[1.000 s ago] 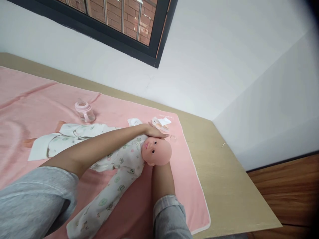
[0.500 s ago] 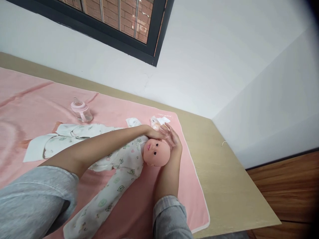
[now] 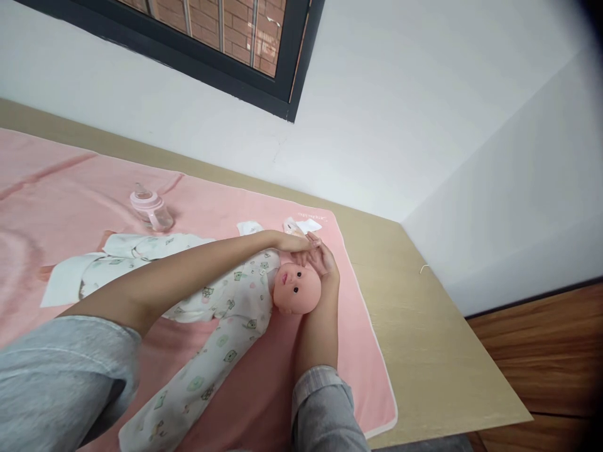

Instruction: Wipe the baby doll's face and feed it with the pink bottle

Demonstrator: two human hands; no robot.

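Observation:
A bald doll (image 3: 298,290) lies face up in a white printed sleepsuit (image 3: 245,292), its head toward the right. Just beyond its head my two hands meet. My left hand (image 3: 298,243) reaches across above the doll's body, its fingers stretched against the other hand. My right hand (image 3: 326,258) comes up around the top of the doll's head, palm turned to the left hand, fingers lightly bent and overlapping the left fingertips. I see nothing held between them, though the overlap hides part of both palms. My right wrist is close beside the doll's head.
A pink blanket (image 3: 277,370) covers much of the wooden table (image 3: 424,364). A baby bottle (image 3: 151,208) stands beyond the doll's legs. A small clear packet with white paper (image 3: 308,226) lies behind my hands. White wall and a barred window (image 3: 226,37) border the far side.
My hands have slid against each other; the right fingers, spread before, now overlap the left fingertips. The doll's head has stayed nearly in place while the view shifted slightly.

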